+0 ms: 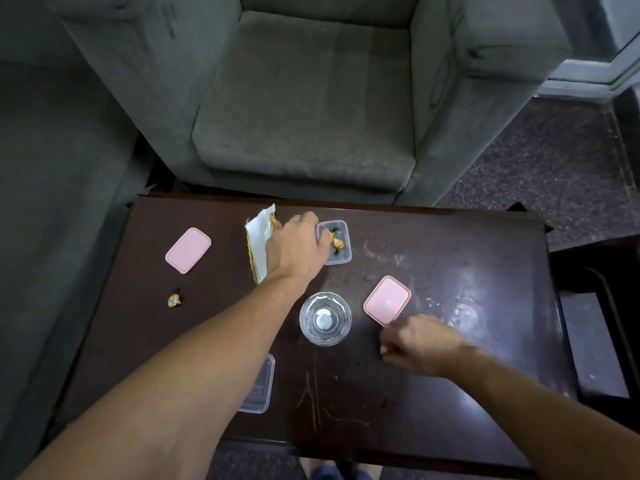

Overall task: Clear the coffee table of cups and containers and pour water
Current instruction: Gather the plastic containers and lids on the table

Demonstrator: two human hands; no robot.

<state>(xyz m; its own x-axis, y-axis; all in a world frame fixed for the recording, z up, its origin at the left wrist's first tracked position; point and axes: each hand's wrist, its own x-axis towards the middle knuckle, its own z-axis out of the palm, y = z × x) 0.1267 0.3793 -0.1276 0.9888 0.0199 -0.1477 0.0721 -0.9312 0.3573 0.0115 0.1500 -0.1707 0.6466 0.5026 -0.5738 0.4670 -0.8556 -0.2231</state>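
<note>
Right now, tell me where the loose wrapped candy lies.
In the head view, the wrapped candy lies alone on the left side of the coffee table, nearer the person than the left pink lid.

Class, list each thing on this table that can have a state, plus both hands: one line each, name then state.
Far container: open, wrappers inside.
Near container: open, partly hidden.
Left lid: off, flat on table.
Right lid: off, flat on table.
Glass: upright; fill unclear.
Left hand: at far container's rim; grip unclear.
Right hand: fingers curled, beside right lid.
</note>
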